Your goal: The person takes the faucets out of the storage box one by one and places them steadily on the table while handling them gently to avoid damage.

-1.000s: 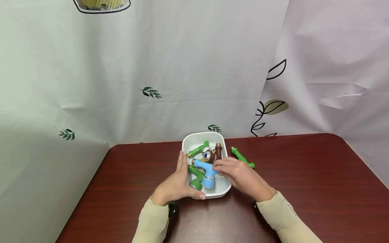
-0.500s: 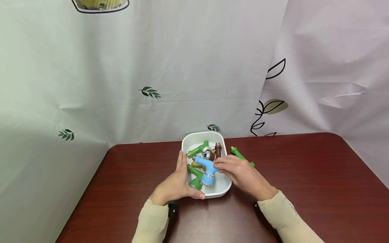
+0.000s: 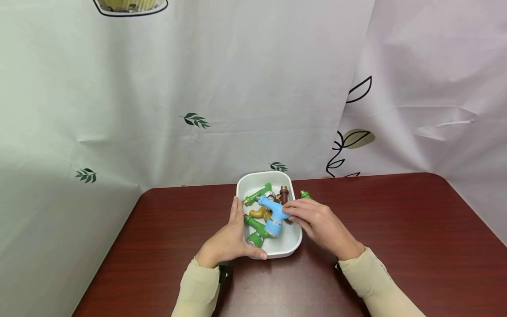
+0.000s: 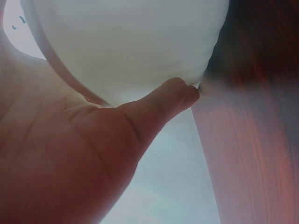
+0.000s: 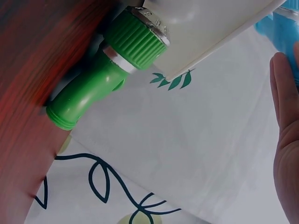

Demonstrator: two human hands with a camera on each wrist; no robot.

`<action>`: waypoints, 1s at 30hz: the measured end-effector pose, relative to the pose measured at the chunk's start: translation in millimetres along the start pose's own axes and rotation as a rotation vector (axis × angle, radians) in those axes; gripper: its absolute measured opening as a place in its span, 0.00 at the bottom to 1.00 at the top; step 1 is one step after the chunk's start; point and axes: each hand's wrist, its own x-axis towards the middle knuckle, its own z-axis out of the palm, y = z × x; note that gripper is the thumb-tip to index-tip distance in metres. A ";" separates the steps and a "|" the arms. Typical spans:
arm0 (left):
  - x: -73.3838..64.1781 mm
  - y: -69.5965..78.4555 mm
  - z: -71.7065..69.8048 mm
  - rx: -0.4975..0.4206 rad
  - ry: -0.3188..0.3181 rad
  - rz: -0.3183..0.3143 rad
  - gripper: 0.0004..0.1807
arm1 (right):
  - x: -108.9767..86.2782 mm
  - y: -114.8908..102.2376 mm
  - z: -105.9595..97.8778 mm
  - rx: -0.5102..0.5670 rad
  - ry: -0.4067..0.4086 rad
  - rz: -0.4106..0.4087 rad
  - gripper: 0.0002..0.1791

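Observation:
Fingers of my right hand (image 3: pixel 322 223) pinch a light-blue plastic tap (image 3: pixel 274 216) by one end, over the white tray (image 3: pixel 291 246). Its ribbed knob points toward me and its metal-tipped inlet points away. Along the tray's left wall lie the straight fingers of my left hand (image 3: pixel 227 243), with the thumb at the near rim. In the left wrist view that thumb (image 4: pixel 163 100) rests against the tray's outer wall (image 4: pixel 135 46). Inside the tray are a green tap (image 3: pixel 257 229) at near left, another green tap (image 3: pixel 258 193) at the back, a yellow tap (image 3: pixel 258 213) and a brown one (image 3: pixel 284 192).
Another green tap (image 5: pixel 93 88) lies on the table just right of the tray, mostly hidden behind my right hand in the head view. The dark red table (image 3: pixel 170 246) ends at a pale leaf-printed cloth (image 3: pixel 222 145) behind the tray.
The blue tap has risen and shifted away and slightly right in my right hand, exposing the yellow tap. My right hand now covers more of the outside green tap. The left hand stays put.

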 end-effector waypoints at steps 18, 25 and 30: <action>-0.4 0.4 -0.1 0.000 0.003 -0.008 0.85 | -5.1 7.2 -12.9 -0.081 0.111 0.147 0.22; -0.4 0.8 -0.2 0.004 0.004 -0.010 0.85 | -9.9 13.6 -20.7 -0.125 0.123 0.202 0.20; -0.9 0.7 -0.3 0.008 0.007 -0.006 0.85 | -11.5 17.7 -24.7 -0.144 0.128 0.227 0.18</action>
